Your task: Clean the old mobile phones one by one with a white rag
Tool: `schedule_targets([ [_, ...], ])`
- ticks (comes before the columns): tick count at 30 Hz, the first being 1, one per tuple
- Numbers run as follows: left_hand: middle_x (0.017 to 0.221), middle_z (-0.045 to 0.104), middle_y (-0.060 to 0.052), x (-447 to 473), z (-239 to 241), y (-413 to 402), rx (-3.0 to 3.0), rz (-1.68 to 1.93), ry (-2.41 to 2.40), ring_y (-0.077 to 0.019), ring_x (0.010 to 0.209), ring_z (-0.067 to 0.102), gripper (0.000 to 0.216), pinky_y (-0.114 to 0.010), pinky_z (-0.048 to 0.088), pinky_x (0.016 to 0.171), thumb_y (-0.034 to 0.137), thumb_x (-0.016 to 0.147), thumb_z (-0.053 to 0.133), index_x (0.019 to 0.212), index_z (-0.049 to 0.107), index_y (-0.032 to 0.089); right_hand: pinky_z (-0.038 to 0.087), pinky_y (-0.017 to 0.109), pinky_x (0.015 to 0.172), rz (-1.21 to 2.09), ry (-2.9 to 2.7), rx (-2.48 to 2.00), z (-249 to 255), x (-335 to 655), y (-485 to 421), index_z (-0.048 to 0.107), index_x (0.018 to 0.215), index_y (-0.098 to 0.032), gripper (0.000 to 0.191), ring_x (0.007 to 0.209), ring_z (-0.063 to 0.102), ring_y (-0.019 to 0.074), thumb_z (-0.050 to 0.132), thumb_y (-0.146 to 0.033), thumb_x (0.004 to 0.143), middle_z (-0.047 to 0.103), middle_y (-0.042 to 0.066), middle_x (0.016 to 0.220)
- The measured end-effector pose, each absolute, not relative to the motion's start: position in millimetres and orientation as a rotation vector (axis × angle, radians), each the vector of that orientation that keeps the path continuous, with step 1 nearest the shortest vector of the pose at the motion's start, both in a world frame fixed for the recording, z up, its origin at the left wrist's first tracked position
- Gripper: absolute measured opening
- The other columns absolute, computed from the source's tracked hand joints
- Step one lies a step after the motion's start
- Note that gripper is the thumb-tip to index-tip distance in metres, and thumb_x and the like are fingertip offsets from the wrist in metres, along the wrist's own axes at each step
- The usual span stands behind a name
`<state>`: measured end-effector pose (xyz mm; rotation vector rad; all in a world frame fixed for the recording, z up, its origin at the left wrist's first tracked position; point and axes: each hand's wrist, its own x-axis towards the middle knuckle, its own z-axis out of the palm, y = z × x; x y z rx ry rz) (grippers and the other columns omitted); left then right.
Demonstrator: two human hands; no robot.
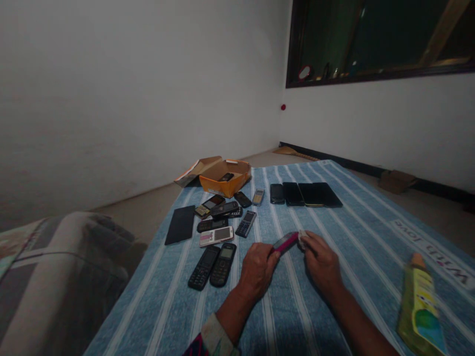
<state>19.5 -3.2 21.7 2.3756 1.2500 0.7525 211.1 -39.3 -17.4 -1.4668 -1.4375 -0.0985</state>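
Observation:
A pink-edged mobile phone (286, 242) is tilted above the striped cloth, gripped at its near end by my left hand (257, 269). My right hand (322, 259) pinches a small whitish wipe or cloth (302, 239) against the phone's far end. Left of my hands lie two black keypad phones (223, 264), side by side. Beyond them are a white-and-pink phone (216, 236), a dark keypad phone (246, 224) and several more old phones, some overlapping (224, 208). My fingers partly cover the held phone.
An open orange cardboard box (225, 184) with a phone inside stands at the back. Several dark smartphones (294, 194) lie in a row at the back right. A black flat slab (180, 225) is at left. A yellow-green bottle (422, 309) is at the right front.

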Motion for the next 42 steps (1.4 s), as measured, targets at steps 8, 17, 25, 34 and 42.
schedule_targets([
  [8, 0.086, 0.065, -0.010, 17, 21, -4, 2.362, 0.794, 1.181, -0.0242, 0.087, 0.058, 0.021, -0.037, 0.049, 0.079, 0.030, 0.092, 0.049, 0.090, 0.064, 0.015, 0.054, 0.040, 0.093, -0.068, -1.414, -1.494, -19, 212, -40, 0.074, 0.102, -0.018, 0.032, 0.104, 0.067, 0.0237, 0.047, -0.017, 0.084, 0.069, 0.013, 0.114],
  [17, 0.098, 0.064, -0.010, 12, 13, 0, 2.397, 0.861, 1.080, -0.0253, 0.094, 0.055, 0.021, -0.040, 0.047, 0.086, 0.021, 0.078, 0.057, 0.099, 0.060, 0.017, 0.054, 0.044, 0.092, -0.066, -1.385, -1.508, -19, 212, -39, 0.075, 0.097, -0.019, 0.030, 0.103, 0.067, 0.0254, 0.047, -0.020, 0.084, 0.070, 0.013, 0.112],
  [25, 0.102, 0.063, -0.010, 18, 16, -1, 2.393, 0.852, 1.104, -0.0260, 0.099, 0.055, 0.024, -0.040, 0.046, 0.090, 0.019, 0.076, 0.060, 0.100, 0.061, 0.016, 0.054, 0.042, 0.092, -0.041, -1.381, -1.490, -21, 212, -38, 0.075, 0.098, -0.020, 0.029, 0.102, 0.067, 0.0242, 0.049, -0.019, 0.085, 0.070, 0.011, 0.111],
  [34, 0.096, 0.067, -0.008, 60, 30, 7, 2.465, 0.574, 1.257, -0.0247, 0.096, 0.060, 0.021, -0.038, 0.042, 0.088, 0.031, 0.084, 0.063, 0.098, 0.065, 0.016, 0.054, 0.043, 0.092, 0.028, -1.329, -1.479, -25, 217, -34, 0.075, 0.097, -0.019, 0.028, 0.101, 0.067, 0.0241, 0.050, -0.018, 0.083, 0.070, 0.012, 0.110],
  [42, 0.095, 0.067, -0.008, 73, 39, 12, 2.451, 0.473, 1.367, -0.0263, 0.097, 0.059, 0.024, -0.036, 0.040, 0.084, 0.038, 0.084, 0.065, 0.094, 0.065, 0.016, 0.055, 0.043, 0.090, 0.001, -1.327, -1.467, -20, 217, -33, 0.075, 0.094, -0.020, 0.029, 0.100, 0.068, 0.0246, 0.049, -0.019, 0.083, 0.072, 0.012, 0.106],
])
